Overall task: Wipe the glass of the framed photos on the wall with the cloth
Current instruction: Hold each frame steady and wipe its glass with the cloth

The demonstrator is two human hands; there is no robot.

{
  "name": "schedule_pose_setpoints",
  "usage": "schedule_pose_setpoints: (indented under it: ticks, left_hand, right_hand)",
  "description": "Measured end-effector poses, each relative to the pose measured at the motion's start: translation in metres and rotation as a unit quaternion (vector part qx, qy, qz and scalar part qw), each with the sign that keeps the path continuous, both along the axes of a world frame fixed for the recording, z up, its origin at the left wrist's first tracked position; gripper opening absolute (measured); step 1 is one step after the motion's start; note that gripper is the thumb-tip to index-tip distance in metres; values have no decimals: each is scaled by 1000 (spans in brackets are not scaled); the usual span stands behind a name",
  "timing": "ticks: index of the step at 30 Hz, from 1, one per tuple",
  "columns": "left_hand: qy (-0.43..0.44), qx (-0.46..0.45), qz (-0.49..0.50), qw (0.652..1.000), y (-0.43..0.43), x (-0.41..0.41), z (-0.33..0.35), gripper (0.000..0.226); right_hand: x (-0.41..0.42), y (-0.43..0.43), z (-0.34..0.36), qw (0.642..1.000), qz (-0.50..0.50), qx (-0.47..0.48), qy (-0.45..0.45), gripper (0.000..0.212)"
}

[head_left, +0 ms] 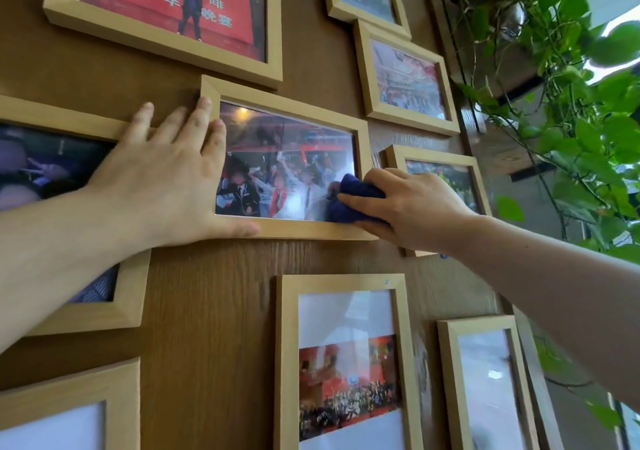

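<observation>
While the left hand (162,186) is pressing flat, fingers spread, steadying the middle wooden photo frame (294,229), the right hand (408,203) is holding the bunched blue cloth (353,203) on its glass (287,158), lower right corner.

Cloth (356,200) on centre frame (311,229), plant (571,103) right.

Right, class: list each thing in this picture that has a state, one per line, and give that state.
left hand: open, flat against the middle frame's left edge
right hand: shut on the cloth
cloth: bunched, pressed to the glass at its lower right corner
middle frame: on the wall, tilted, being wiped
portrait frame: hanging below it, untouched
plant: leafy, trailing at the right
</observation>
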State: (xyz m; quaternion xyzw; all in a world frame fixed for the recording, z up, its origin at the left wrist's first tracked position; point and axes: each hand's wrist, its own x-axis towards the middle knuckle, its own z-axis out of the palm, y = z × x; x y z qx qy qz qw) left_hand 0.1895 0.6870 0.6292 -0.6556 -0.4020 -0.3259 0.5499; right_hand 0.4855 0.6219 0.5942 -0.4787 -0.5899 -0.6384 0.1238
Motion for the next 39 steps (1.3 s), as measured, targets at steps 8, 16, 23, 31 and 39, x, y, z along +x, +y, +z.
schedule_pose_setpoints:
  ticks: [8, 16, 23, 31, 39]
  left_hand:
    - [-1, -25, 22, 999, -6, 1, -2, 138]
    - [-2, -25, 15, 1000, -5, 2, -4, 133]
    - [4, -11, -12, 1000, -1, 0, -2, 133]
    - [82, 59, -52, 994, -3, 3, -10, 116]
    - [110, 66, -95, 987, -16, 64, -11, 105]
  right_hand:
    - [-4, 11, -1, 998, 55, 28, 16, 45]
    - [-84, 23, 22, 988, 146, 20, -44, 46]
    - [-99, 27, 24, 987, 147, 61, -17, 46]
    - [-49, -6, 13, 971, 175, 135, 90, 41]
    - [15, -24, -14, 967, 132, 146, 162, 47]
